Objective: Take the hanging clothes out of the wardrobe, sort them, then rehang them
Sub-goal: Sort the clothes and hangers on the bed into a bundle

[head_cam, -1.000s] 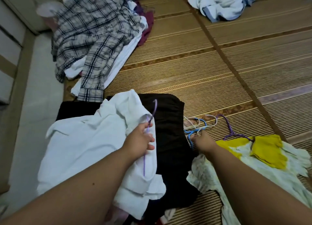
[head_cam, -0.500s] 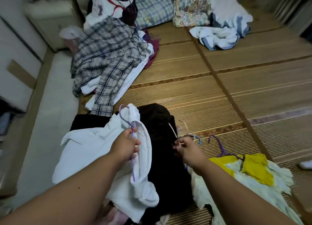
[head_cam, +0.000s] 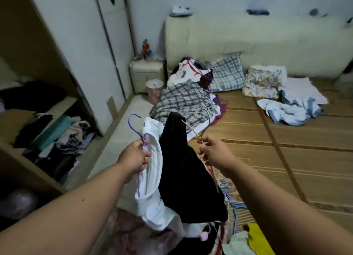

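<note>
My left hand [head_cam: 136,155] grips a purple hanger [head_cam: 134,127] with a white garment [head_cam: 152,170] hanging from it, lifted off the floor. My right hand [head_cam: 214,153] grips a pale wire hanger [head_cam: 198,127] that carries a black garment [head_cam: 183,170], held up beside the white one. The two garments hang side by side and touch. More clothes dangle below them. Loose blue hangers [head_cam: 232,203] lie on the mat under my right arm, next to a yellow and white garment [head_cam: 252,239].
The open wardrobe [head_cam: 63,105] stands at the left, its shelves stuffed with folded clothes [head_cam: 61,134]. A plaid shirt pile [head_cam: 187,101] lies ahead, a blue-white heap [head_cam: 290,109] at the right. Pillows [head_cam: 227,75], a headboard [head_cam: 248,44], a nightstand [head_cam: 145,73] and a pink bin [head_cam: 154,88] lie beyond.
Both hands have risen from the mat, lifting the white and black garments on their hangers. My head has tilted up, bringing the wardrobe and the headboard into view.
</note>
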A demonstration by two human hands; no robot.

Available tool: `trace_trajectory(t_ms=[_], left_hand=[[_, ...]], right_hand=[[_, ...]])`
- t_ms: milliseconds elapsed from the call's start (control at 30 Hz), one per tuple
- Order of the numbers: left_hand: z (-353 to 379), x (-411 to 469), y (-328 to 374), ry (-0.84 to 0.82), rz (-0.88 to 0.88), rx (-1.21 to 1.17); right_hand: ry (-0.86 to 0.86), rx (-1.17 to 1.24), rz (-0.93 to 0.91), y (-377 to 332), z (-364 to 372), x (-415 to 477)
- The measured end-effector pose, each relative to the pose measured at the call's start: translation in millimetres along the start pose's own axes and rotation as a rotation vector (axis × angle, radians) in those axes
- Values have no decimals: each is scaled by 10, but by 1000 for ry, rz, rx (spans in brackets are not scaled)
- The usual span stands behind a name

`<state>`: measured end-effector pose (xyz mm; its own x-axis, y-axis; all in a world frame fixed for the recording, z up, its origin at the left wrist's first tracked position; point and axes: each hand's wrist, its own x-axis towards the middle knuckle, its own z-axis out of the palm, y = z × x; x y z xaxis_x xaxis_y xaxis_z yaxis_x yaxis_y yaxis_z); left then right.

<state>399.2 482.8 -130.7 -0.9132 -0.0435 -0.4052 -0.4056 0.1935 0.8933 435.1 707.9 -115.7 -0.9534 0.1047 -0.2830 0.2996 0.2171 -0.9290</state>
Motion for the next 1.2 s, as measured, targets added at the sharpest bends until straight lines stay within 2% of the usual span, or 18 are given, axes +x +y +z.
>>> trace_trajectory(t_ms=[100,300,467,600,767,933,1100,1200], left_hand=[[-473,-147,151,31,25,-50],[-1360,-351,341,13,76,-114],[-1979,-382,450,-41,116,-102],[-2204,-339,542,-80,138,-71],[-2189,-202,665,-129,184,-70],[-1925,79,818,-178,209,-78],[-1369,478,938,-180,222,-19],[-900,711,973,-188,218,21]], right_hand=[[50,-84,-76,-412,296,-86],[346,-174,-212,-1151,748,-322],[547,-242,-228,-1662,891,-580],[705,-285,-264,-2000,751,-829],[879,-406,-280,-2277,314,-1162],[966,-433,-200,-2245,-48,-1473],[962,-468,-72,-1768,-368,-1487],[891,-457,34,-1372,-520,-1375]])
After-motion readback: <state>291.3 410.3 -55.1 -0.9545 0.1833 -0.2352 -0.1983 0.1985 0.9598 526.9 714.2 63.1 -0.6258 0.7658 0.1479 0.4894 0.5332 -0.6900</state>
